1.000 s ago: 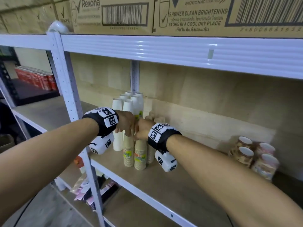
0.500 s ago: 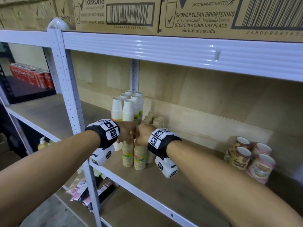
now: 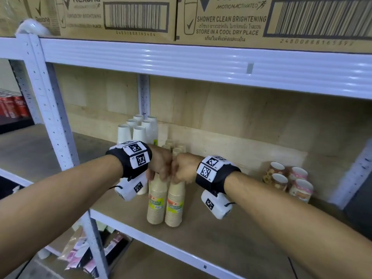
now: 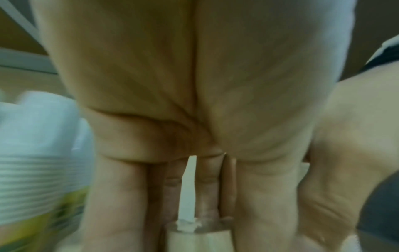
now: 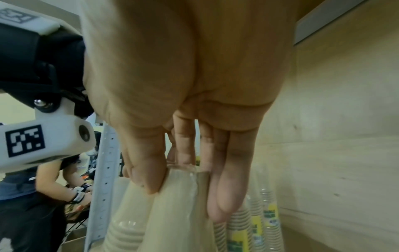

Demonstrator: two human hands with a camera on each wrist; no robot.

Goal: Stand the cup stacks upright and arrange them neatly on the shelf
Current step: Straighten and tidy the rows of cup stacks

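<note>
Kraft-brown cup stacks stand upright near the front edge of the wooden shelf (image 3: 231, 234), two of them side by side and touching. My left hand (image 3: 161, 164) grips the top of the left stack (image 3: 157, 202), fingers curled round it; my right hand (image 3: 184, 168) pinches the top of the right stack (image 3: 174, 206). White cup stacks (image 3: 138, 133) stand behind. Patterned cup stacks (image 3: 289, 182) appear to lie on their sides further right.
</note>
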